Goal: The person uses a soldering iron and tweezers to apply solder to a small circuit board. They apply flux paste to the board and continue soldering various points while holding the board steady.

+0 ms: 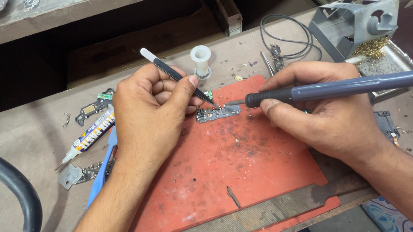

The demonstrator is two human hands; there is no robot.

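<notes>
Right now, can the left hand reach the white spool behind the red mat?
Probably yes. The white spool stands just beyond the left hand with nothing between them, but that hand is busy holding tweezers on the small circuit board.

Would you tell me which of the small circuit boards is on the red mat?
The small circuit board under the tweezers and soldering iron tips; the others lie left on the bare bench.

I see my left hand [148, 109] pinching black tweezers [175, 74], their tip on a small circuit board [216, 113] lying on the red mat [223, 180]. My right hand [317, 108] grips a grey soldering iron [340, 88], its tip touching the board's right end. A white spool [201, 61] stands just behind on the surface [12, 144].
</notes>
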